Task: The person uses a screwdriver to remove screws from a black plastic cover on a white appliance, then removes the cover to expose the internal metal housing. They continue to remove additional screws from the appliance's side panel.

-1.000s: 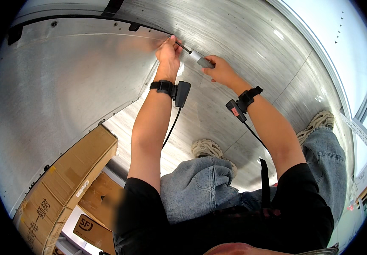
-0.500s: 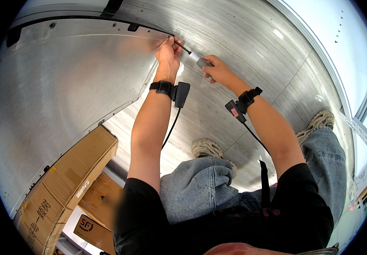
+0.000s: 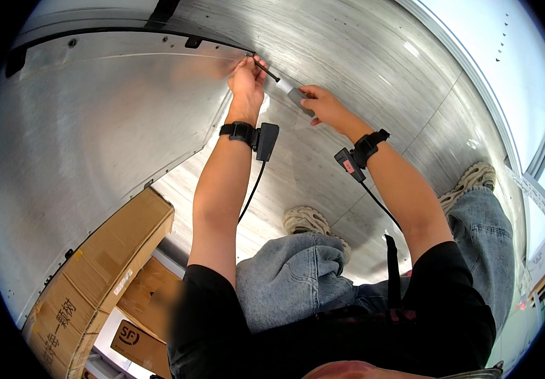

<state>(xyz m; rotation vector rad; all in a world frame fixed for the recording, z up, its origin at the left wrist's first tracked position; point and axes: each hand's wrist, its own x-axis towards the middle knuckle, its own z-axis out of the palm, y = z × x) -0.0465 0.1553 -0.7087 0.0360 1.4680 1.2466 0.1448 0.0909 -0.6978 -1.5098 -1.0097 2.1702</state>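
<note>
My right hand (image 3: 324, 106) is wrapped around the thick grey handle of a screwdriver (image 3: 299, 99). Its long dark shaft slants up and left to the corner of a large metal panel (image 3: 127, 107). At that corner my left hand (image 3: 247, 77) has its fingers curled close about the shaft's far end, thumb and forefinger near the panel's edge. Those fingers hide the tip and whatever it touches. Both wrists wear black straps with small black boxes and cables.
Cardboard boxes (image 3: 95, 271) stand at the lower left, against the panel's near edge. Grey wood-patterned floor (image 3: 373, 57) lies beyond my hands. A white wall or cabinet (image 3: 480, 38) curves along the right. My shoes (image 3: 307, 221) rest on the floor below my arms.
Both hands and the screwdriver sit very slightly further left in the picture, as does the panel. My right-hand fingers have shifted a little on the handle.
</note>
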